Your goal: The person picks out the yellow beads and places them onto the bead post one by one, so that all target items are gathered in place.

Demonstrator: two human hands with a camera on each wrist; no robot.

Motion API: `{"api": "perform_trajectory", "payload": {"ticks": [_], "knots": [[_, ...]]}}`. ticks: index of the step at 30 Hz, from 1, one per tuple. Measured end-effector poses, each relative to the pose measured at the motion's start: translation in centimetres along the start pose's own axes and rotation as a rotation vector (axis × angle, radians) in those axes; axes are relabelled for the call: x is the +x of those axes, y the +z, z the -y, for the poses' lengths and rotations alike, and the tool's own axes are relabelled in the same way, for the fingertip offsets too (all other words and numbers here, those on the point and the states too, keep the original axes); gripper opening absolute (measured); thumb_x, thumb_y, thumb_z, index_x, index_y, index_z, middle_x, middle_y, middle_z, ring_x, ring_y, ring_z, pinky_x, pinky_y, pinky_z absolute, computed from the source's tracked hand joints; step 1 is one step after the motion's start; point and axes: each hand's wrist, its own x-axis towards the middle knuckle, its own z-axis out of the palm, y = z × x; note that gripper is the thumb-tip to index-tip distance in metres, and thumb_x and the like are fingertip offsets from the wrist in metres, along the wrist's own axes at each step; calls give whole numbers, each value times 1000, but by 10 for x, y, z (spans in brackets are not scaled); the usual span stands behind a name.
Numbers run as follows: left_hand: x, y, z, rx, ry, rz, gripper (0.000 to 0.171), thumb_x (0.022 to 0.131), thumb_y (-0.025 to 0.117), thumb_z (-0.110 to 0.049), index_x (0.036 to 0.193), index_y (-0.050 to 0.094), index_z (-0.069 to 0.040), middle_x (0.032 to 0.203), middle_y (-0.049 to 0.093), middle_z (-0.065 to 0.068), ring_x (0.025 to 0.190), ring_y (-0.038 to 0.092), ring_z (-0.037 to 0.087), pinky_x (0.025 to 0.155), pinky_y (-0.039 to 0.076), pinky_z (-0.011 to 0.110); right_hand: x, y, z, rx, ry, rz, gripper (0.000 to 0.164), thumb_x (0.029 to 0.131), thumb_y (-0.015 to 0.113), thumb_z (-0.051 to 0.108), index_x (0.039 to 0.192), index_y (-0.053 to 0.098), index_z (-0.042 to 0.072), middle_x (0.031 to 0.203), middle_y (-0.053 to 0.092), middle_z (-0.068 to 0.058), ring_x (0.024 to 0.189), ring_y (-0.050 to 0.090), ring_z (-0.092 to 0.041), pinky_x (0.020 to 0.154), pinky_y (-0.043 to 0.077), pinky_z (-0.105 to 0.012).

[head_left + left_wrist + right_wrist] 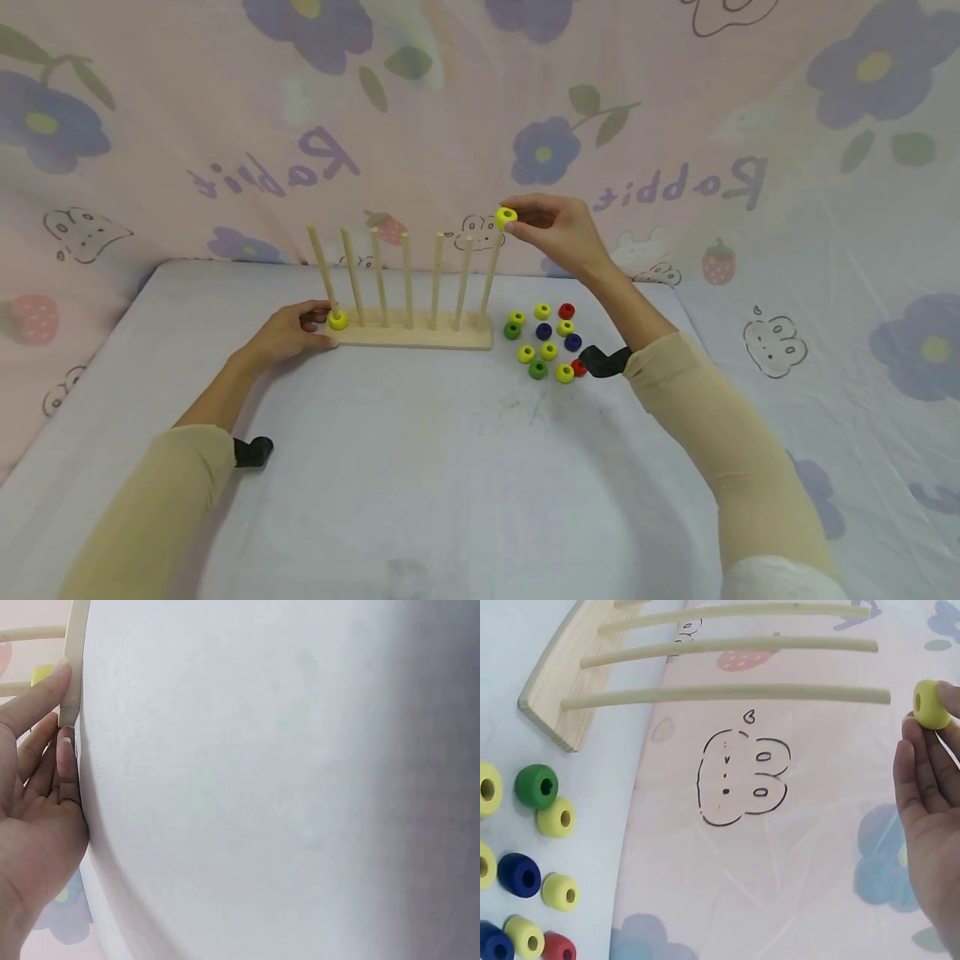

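Note:
A pale wooden base [420, 337] with several upright pegs stands on the white table. My left hand [288, 335] grips its left end, thumb in front and fingers behind; the left wrist view shows the thumb [37, 697] along the wood. One yellow bead [338, 320] sits at the foot of the leftmost peg [322, 268]. Between thumb and fingertips my right hand [558, 233] pinches another yellow bead [931, 705]. That bead is by the top of the rightmost peg [727, 694], a small gap apart from its tip in the right wrist view.
Right of the base, loose beads lie in a cluster: several yellow ones [549, 351], green ones [537, 369], dark blue ones [543, 332] and red ones [566, 311]. Behind the table hangs a floral cloth [450, 125]. Each wrist carries a black mount [253, 452].

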Motion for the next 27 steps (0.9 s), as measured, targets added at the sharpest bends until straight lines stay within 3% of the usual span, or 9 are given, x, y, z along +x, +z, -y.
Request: {"api": "perform_trajectory", "payload": {"ticks": [14,27], "knots": [[0,-1,-3,3,5,-1,77,86,79,-19,149,39,1,135,51,24,114,47,35,98,37,42,25,26,24,-1,-21,97,30,89,76,14,118,72,8,106,73,-5,92,69,-15,84,56,-29],[-1,0,-1,5,10,-2,79,85,80,-20,149,39,2,135,50,24,115,47,34,98,37,42,45,57,39,11,-70,175,31,89,76,13,118,72,3,106,73,-7,91,70,-15,82,56,-28]]}}
